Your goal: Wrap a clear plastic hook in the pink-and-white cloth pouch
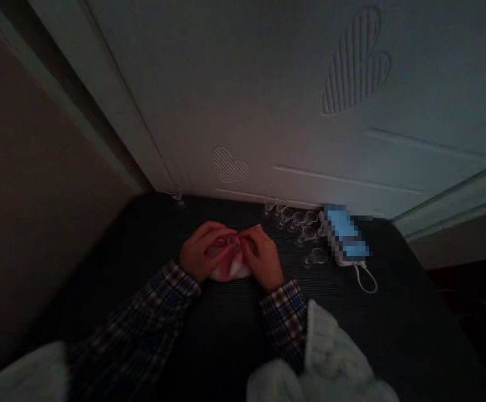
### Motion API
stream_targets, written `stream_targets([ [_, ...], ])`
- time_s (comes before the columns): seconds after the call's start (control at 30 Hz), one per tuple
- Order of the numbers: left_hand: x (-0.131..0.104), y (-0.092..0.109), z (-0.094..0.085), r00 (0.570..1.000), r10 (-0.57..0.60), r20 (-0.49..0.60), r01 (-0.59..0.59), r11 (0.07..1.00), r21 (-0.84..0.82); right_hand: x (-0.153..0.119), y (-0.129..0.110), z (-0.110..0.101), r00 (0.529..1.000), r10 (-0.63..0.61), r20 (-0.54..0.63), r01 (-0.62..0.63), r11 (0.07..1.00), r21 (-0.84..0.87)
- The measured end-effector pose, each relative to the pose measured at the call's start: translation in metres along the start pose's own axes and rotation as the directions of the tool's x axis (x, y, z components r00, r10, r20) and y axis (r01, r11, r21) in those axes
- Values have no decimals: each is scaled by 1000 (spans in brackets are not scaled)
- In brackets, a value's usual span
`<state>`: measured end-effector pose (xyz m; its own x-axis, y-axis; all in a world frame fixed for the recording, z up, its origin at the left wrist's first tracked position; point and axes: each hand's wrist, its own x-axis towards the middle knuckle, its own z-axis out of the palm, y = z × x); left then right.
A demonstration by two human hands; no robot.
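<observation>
Both hands are close together over the middle of the dark table. My left hand (pixel 203 251) has its fingers bent around a small clear goblet-like piece (pixel 232 240), whose round rim shows between the fingertips. My right hand (pixel 264 258) pinches a pink and white cloth (pixel 236 269), which is bunched around that piece. The cloth spreads below the fingers towards me. Much of the clear piece is hidden by the fingers and the cloth.
Several similar clear pieces (pixel 298 219) lie right of my hands; another one (pixel 178 196) stands far left, near the panel. A lit phone (pixel 346 233) with a wrist strap (pixel 367 282) lies at the right. A white panel with heart reliefs (pixel 230 166) rises behind the dark table (pixel 221 335).
</observation>
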<state>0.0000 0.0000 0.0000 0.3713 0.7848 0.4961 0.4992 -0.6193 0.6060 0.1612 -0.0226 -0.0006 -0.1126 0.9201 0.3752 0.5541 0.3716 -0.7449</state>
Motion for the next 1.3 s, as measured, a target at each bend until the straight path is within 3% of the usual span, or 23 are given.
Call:
stream_targets([
  [0.3, 0, 2, -1, 996, -94, -6, 93, 992, -89, -5, -7, -2, 993, -97, 70, 99, 995, -25],
  [0.53, 1, 4, -1, 992, -124, -13, 122, 986, -113, -2, -5, 1, 997, -62, 51, 64, 997, -46],
  [0.77, 0, 3, -1, 995, -101, 0, 101, 990, -95, -5, -11, -3, 999, -40, -21, 39, 998, -52],
  [1.0, -1, 1, -1, 1000, -19, 11, 18, 1000, 14, -2, -6, -5, 1000, -1, 26, 4, 994, -108],
  [1.17, -1, 3, -1, 999, -6, 43, 5, 1000, 17, -1, -1, -1, 989, 39, 139, -18, 988, -150],
  [1.3, 0, 6, -1, 999, -16, 43, 16, 1000, -12, -1, 1, 2, 990, 44, 133, -24, 988, -152],
])
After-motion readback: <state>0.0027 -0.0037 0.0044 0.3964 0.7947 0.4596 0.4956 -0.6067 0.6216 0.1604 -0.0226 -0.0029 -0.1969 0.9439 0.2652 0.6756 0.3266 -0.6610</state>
